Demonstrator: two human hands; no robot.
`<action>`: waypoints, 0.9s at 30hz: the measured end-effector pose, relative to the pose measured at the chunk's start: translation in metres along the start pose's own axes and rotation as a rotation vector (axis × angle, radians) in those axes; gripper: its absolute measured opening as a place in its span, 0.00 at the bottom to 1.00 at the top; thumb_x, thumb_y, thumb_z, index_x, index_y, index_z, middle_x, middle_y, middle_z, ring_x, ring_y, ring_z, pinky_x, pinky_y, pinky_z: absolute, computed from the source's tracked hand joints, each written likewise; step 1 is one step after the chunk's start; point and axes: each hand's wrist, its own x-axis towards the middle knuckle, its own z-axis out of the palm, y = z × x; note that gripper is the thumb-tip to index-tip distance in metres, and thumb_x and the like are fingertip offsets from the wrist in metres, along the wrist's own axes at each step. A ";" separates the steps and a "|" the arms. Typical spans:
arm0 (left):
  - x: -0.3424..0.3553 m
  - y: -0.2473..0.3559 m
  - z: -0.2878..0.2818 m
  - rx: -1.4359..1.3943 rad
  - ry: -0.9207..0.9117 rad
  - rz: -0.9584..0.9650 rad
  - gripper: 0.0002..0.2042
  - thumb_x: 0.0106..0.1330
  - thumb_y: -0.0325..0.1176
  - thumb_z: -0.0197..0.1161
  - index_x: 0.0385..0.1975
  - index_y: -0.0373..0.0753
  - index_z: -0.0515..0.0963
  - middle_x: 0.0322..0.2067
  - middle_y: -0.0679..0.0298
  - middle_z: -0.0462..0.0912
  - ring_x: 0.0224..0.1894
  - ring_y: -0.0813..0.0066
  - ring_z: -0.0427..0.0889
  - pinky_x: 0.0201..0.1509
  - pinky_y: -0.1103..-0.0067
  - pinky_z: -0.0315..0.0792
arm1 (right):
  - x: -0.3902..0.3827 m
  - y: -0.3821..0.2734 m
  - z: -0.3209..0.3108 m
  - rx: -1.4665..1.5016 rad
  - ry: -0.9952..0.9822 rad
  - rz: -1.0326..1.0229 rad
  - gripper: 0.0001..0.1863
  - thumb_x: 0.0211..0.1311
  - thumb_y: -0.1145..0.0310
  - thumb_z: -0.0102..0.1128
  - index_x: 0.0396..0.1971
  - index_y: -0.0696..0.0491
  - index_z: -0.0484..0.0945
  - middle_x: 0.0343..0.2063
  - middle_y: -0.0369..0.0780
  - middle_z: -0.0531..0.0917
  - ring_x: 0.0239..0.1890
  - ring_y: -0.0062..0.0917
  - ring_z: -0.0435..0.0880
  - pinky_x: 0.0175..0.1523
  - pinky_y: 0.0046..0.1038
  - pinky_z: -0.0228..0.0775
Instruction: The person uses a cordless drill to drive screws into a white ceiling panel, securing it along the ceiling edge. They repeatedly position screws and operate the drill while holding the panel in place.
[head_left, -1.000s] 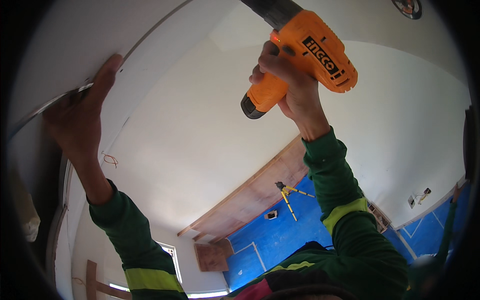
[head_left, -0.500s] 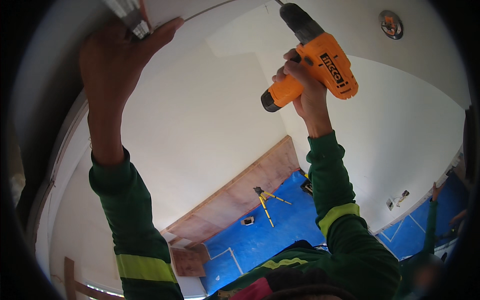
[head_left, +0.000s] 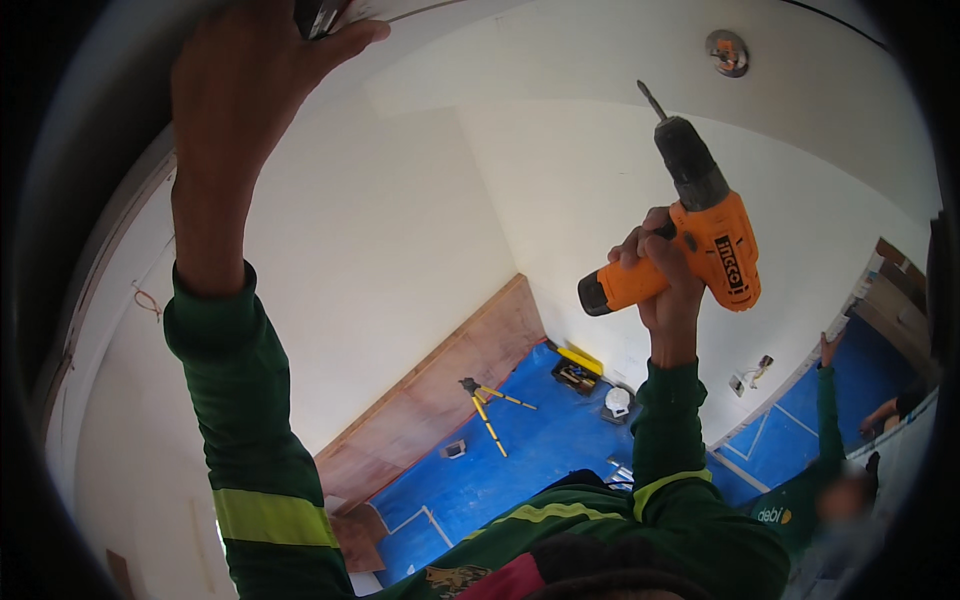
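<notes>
- Right hand [head_left: 678,300]: closes around the handle of the orange drill [head_left: 725,255], whose body lies right of the palm, bit [head_left: 651,100] upward.
- Left hand [head_left: 240,95]: raised, thumb beside a metallic piece [head_left: 322,18]; whether it grips this cannot be told.

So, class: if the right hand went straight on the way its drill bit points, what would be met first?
Ahead of the right hand, the drill bit would probably meet the pale ceiling first, passing left of the round fixture; depth is unclear from one view.
</notes>
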 end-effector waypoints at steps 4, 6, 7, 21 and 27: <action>0.001 -0.020 0.011 -0.007 -0.002 0.082 0.28 0.62 0.56 0.77 0.48 0.37 0.83 0.29 0.58 0.86 0.29 0.62 0.86 0.38 0.68 0.80 | -0.017 -0.007 -0.002 0.013 0.060 -0.002 0.23 0.59 0.84 0.63 0.55 0.53 0.73 0.39 0.38 0.81 0.30 0.31 0.88 0.42 0.43 0.86; -0.002 -0.028 0.016 -0.105 -0.060 0.027 0.33 0.59 0.62 0.77 0.51 0.37 0.82 0.35 0.53 0.88 0.35 0.55 0.89 0.44 0.65 0.83 | -0.026 -0.012 0.000 -0.003 0.100 -0.014 0.23 0.59 0.84 0.63 0.54 0.54 0.73 0.38 0.38 0.81 0.30 0.31 0.88 0.42 0.43 0.86; -0.004 -0.030 0.018 -0.119 -0.067 0.006 0.35 0.59 0.61 0.77 0.54 0.37 0.81 0.38 0.52 0.89 0.38 0.54 0.90 0.47 0.65 0.83 | -0.029 -0.015 0.001 -0.009 0.113 -0.019 0.23 0.59 0.84 0.63 0.54 0.54 0.73 0.38 0.38 0.81 0.30 0.31 0.88 0.42 0.43 0.85; -0.262 0.095 0.042 -1.578 -0.216 -1.017 0.20 0.86 0.44 0.51 0.27 0.46 0.73 0.21 0.77 0.66 0.23 0.89 0.61 0.25 0.85 0.55 | -0.074 -0.057 -0.007 -0.176 0.212 -0.073 0.16 0.60 0.81 0.62 0.48 0.54 0.76 0.32 0.37 0.81 0.29 0.29 0.87 0.43 0.42 0.85; -0.576 0.305 0.028 -1.431 -1.592 -2.835 0.21 0.80 0.39 0.47 0.19 0.47 0.66 0.14 0.68 0.61 0.18 0.70 0.63 0.23 0.71 0.60 | -0.075 -0.059 -0.007 -0.255 0.325 -0.086 0.16 0.58 0.82 0.62 0.47 0.56 0.75 0.33 0.37 0.81 0.29 0.30 0.87 0.42 0.42 0.85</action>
